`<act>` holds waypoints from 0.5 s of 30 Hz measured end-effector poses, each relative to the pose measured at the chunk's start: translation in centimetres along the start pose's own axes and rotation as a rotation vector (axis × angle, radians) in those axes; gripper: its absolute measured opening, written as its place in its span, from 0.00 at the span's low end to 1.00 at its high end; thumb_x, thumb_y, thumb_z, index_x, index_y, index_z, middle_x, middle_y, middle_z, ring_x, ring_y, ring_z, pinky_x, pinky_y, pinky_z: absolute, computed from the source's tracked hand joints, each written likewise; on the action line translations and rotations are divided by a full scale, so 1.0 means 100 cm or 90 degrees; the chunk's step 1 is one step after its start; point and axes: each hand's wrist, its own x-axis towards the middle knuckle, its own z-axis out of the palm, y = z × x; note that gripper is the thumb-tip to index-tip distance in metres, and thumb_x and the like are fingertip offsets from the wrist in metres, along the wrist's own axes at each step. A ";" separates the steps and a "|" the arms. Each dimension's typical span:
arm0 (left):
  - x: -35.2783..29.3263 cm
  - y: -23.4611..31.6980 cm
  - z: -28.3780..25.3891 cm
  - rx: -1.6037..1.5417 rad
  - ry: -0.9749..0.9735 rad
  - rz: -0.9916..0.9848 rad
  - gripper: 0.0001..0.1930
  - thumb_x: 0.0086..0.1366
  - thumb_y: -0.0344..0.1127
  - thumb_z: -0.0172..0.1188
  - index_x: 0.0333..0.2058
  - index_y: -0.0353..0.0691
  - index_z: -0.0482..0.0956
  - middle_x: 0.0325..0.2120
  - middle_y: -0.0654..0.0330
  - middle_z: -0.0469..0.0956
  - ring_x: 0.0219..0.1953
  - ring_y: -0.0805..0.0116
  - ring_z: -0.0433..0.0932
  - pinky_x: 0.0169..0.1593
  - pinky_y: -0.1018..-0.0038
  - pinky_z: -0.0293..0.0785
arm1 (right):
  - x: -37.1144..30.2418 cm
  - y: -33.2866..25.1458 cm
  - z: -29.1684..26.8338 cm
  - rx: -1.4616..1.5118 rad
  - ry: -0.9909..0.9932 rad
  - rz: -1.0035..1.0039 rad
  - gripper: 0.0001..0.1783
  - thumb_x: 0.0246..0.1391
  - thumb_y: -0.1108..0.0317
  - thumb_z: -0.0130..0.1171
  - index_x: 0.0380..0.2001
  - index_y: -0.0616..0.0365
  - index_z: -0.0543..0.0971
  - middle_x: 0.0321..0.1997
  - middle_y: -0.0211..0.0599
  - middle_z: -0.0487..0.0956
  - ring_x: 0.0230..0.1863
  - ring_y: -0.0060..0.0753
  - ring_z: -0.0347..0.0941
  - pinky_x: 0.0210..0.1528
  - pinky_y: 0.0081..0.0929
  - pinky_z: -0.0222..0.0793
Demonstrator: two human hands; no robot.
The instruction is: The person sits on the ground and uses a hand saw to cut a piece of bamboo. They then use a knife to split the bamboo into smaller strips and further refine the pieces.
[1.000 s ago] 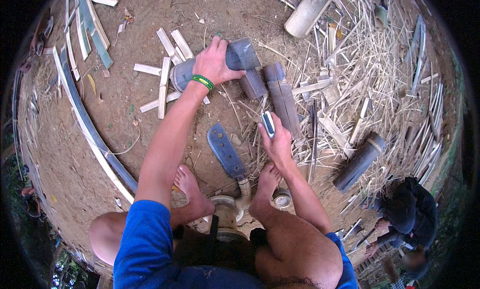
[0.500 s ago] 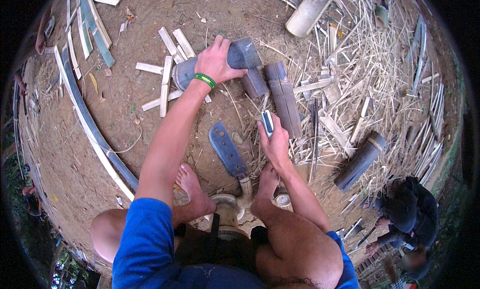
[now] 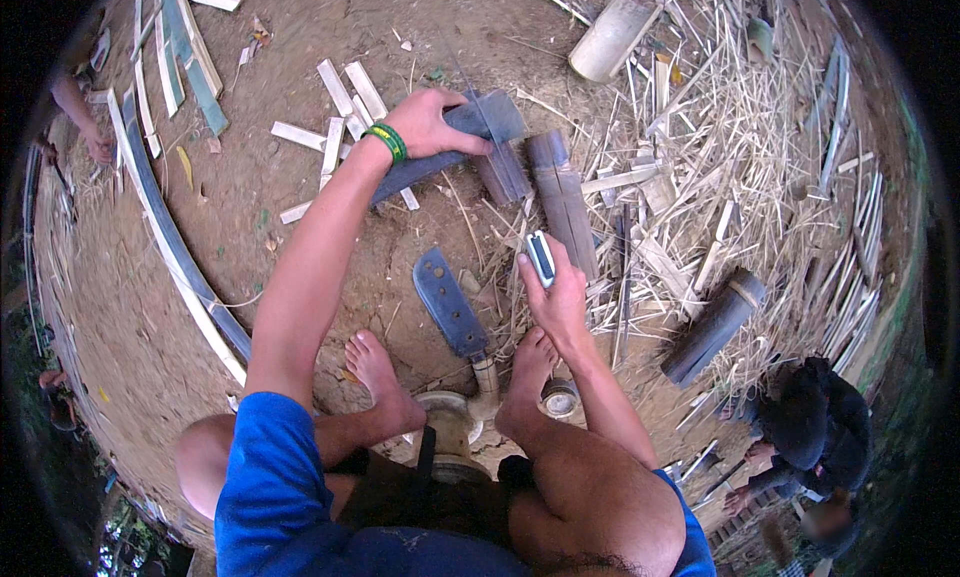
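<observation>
My left hand (image 3: 430, 125), a green and yellow band at its wrist, is closed over a dark grey bamboo tube (image 3: 498, 115). The tube lies slanted, its right end against a short brown bamboo piece (image 3: 503, 175). In my right hand (image 3: 560, 292) is a handsaw (image 3: 541, 258), gripped by its pale and dark handle. Its thin blade, seen almost edge-on and blurred, runs up across the tube just right of my left thumb. Between my feet and the tube lies a broad cleaver-like knife (image 3: 449, 302) with holes in its blade.
A split brown bamboo length (image 3: 563, 202) lies right of the tube, with a heap of shavings (image 3: 690, 167) beyond. Pale bamboo slats (image 3: 335, 142) lie at the left, near long curved strips (image 3: 180, 237). Another person (image 3: 815, 427) crouches at lower right; someone's arm (image 3: 80, 112) shows far left.
The tube's left end has swung toward me, and my left hand has moved right along it. The saw blade now shows across the tube; its handle has come slightly nearer.
</observation>
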 end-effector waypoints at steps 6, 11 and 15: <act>0.008 0.002 -0.011 -0.060 -0.062 -0.027 0.40 0.42 0.65 0.74 0.49 0.42 0.87 0.43 0.49 0.86 0.46 0.53 0.83 0.55 0.63 0.76 | 0.001 -0.003 -0.001 -0.001 0.005 -0.009 0.22 0.61 0.64 0.67 0.54 0.64 0.76 0.36 0.56 0.85 0.39 0.54 0.86 0.38 0.41 0.81; 0.014 -0.004 -0.012 -0.044 -0.086 -0.019 0.39 0.42 0.65 0.74 0.49 0.44 0.87 0.42 0.50 0.87 0.46 0.54 0.84 0.54 0.62 0.76 | 0.001 -0.008 -0.002 -0.010 -0.004 0.007 0.22 0.61 0.65 0.66 0.54 0.64 0.77 0.35 0.56 0.85 0.39 0.55 0.86 0.38 0.42 0.81; 0.019 -0.002 -0.012 -0.006 -0.089 -0.007 0.38 0.42 0.65 0.74 0.49 0.45 0.88 0.42 0.51 0.87 0.45 0.54 0.84 0.54 0.63 0.76 | 0.002 -0.011 -0.002 -0.017 0.007 -0.001 0.21 0.62 0.65 0.66 0.54 0.62 0.76 0.35 0.57 0.85 0.39 0.56 0.85 0.38 0.43 0.81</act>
